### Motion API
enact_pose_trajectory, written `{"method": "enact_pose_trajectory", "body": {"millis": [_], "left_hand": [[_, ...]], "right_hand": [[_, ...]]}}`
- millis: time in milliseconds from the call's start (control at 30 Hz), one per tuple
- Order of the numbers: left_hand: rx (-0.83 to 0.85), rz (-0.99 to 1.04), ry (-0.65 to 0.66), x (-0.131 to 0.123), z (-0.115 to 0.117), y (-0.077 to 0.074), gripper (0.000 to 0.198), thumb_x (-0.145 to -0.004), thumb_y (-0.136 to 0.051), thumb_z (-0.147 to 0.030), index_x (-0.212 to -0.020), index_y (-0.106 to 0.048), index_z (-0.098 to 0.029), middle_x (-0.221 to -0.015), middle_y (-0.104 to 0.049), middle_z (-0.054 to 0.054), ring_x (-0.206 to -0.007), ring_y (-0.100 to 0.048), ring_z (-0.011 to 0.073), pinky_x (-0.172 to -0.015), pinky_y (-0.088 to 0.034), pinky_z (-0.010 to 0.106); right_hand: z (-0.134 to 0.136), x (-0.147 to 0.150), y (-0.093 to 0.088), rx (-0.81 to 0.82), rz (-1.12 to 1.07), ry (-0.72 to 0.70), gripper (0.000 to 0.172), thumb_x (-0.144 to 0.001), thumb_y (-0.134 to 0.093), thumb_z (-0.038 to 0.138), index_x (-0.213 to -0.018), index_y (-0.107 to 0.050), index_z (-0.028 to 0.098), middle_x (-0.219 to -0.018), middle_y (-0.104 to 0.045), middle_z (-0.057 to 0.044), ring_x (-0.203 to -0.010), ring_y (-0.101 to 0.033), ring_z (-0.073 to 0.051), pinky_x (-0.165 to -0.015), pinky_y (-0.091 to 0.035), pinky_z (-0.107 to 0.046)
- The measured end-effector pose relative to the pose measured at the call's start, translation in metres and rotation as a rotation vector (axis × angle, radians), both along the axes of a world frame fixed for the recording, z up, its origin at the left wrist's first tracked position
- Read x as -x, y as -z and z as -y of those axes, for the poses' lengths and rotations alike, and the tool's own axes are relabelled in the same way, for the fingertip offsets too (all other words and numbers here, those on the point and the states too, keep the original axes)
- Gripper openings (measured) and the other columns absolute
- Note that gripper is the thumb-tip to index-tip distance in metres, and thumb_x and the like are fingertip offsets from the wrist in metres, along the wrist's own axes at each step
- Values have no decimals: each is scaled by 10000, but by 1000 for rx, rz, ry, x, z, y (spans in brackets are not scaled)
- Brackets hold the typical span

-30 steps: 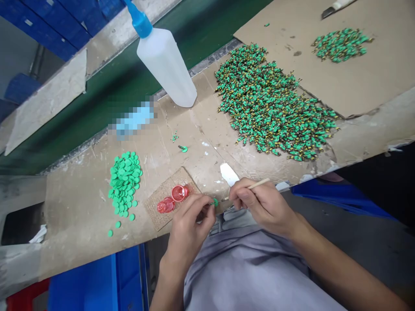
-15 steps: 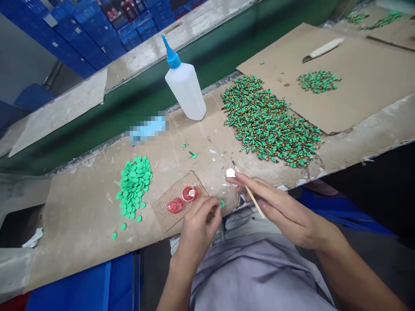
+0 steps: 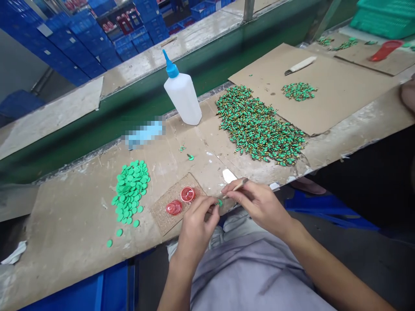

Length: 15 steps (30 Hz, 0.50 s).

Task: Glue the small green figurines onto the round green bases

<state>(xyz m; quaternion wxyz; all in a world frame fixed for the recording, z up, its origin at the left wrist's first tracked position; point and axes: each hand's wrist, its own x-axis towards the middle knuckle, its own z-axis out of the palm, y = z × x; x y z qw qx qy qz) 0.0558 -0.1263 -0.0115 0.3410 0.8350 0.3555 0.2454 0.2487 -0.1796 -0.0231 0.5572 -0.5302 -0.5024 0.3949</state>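
Observation:
Near the table's front edge, my left hand (image 3: 199, 218) is closed in a pinch on a small green disc (image 3: 220, 202), mostly hidden by the fingertips. Just to its right, my right hand (image 3: 256, 201) grips a thin wooden stick (image 3: 239, 185) with a dark upper end. The stick's pale lower end points toward the green disc; whether they touch I cannot tell. Left of my left hand, a red cup (image 3: 187, 194) and a second red, glossy piece (image 3: 174, 207) rest on a small brown board (image 3: 162, 218). A white piece (image 3: 229, 176) lies just beyond my right fingers.
Green discs (image 3: 131, 185) are heaped at left. A large pile of small green-and-gold figures (image 3: 259, 125) lies at right, beside cardboard (image 3: 343, 95) bearing a knife (image 3: 301, 65). A white squeeze bottle (image 3: 184, 97) stands behind. A person's hand (image 3: 408, 93) shows at far right.
My right hand has turned the stick end for end, so its dark end now points up and its pale end down, closer to my left hand. My left hand keeps its pinch. The view has shifted right.

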Motion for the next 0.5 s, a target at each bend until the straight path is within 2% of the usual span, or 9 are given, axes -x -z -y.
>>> {"method": "enact_pose_trajectory", "body": {"millis": [67, 167, 300, 500], "left_hand": [[6, 9, 1, 0, -1, 0, 125, -966, -597, -77, -986, -670, -176, -917, -688, 34, -820, -667, 144, -758, -534, 226], [6, 16, -1, 0, -1, -1, 126, -963, -597, -79, -986, -675, -175, -924, -696, 39, -823, -676, 145, -752, -542, 222], [25, 12, -14, -1, -1, -2, 128, -960, -595, -86, -974, -684, -176, -928, -704, 42, -825, -683, 148, -753, -557, 223], [36, 9, -31, -3, 0, -3, 141, -947, -601, -84, -984, -701, -176, -914, -708, 42, -795, -694, 148, -741, -573, 229]], "right_hand": [[-1, 0, 1, -125, 170, 1, 113, -1029, -605, 252, -932, -652, 218, -930, -751, -51, -896, -712, -198, -843, -554, -329], [-1, 2, 4, -201, 304, 49, 122, -1037, -581, 207, -920, -619, 214, -865, -689, -42, -839, -661, -194, -799, -524, -327], [1, 7, 7, -179, 308, 33, 123, -1062, -524, 208, -953, -581, 213, -802, -647, -17, -695, -631, -160, -684, -519, -291], [-1, 9, 9, -200, 320, -41, 124, -1057, -515, 185, -958, -582, 215, -832, -662, -22, -745, -662, -161, -718, -534, -276]]}}
